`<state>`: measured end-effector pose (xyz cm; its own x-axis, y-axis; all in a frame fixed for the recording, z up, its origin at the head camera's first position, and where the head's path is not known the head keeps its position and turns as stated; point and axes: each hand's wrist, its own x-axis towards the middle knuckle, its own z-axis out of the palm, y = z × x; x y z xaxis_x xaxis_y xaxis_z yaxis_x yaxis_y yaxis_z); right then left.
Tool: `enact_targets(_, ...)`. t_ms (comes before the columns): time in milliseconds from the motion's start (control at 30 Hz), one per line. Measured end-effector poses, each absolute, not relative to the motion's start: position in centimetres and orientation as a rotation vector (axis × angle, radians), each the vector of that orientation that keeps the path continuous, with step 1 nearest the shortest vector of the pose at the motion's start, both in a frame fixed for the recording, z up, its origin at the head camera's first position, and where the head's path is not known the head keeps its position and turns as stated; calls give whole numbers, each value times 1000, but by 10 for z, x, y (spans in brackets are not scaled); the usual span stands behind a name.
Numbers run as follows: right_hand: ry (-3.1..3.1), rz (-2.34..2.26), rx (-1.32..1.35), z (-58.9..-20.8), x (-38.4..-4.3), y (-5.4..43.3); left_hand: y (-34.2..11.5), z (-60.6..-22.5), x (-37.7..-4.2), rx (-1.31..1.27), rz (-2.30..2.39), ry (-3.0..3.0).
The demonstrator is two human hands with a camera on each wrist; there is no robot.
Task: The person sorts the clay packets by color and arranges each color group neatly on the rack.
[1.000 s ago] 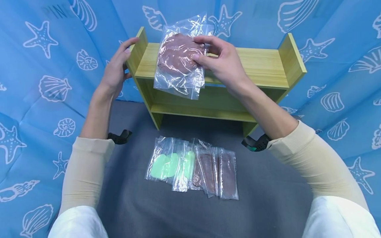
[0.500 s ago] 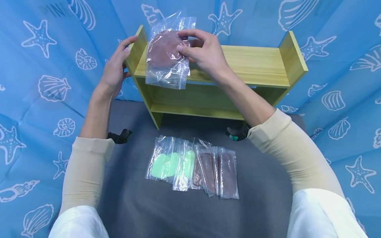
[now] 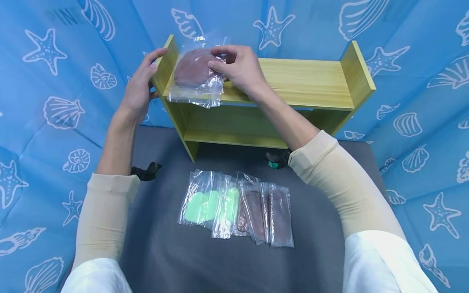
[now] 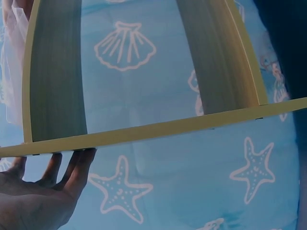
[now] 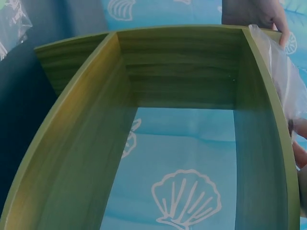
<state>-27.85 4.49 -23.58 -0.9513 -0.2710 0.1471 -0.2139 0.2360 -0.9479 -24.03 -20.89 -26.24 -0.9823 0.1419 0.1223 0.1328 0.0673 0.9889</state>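
Observation:
My right hand (image 3: 242,67) pinches a clear zip bag (image 3: 194,71) with a flat, round brown piece inside, between thumb and fingers at its right side. More than one layer of plastic seems to show there. The bag is at the left end of the top board of a wooden shelf (image 3: 311,81), its lower edge hanging over the front. My left hand (image 3: 137,87) touches the shelf's left side panel from outside. In the left wrist view the fingertips (image 4: 86,155) press on that panel (image 4: 158,132). The right wrist view shows only part of the right fingers at its edge.
On the grey cloth (image 3: 220,264) in front lie overlapping clear bags, some with light green pieces (image 3: 199,206), others with brown pieces (image 3: 281,215). A blue shell-patterned curtain (image 3: 414,122) hangs behind and around. The shelf's lower board (image 3: 234,139) sits beneath the top one.
My right hand has carried the brown bag leftward across the shelf and slightly down toward the top board's left end. My left hand has stayed at the side panel.

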Motion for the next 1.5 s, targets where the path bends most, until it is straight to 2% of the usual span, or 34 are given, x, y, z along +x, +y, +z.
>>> enact_targets(333,2772,-1364,-487,-233,-282,43,-207,-262,-241,269,2129,2267)
enact_targets(600,2841,-1274,-477,-234,-279,41,-208,-263,-241,278,2126,2275)
enact_targets(1067,2794,-1364,-459,-234,-271,48,-208,-262,-240,268,2131,2278)
enact_targets(1500,2630,-1657,-440,-236,-256,81,-207,-262,-241,239,2167,2238)
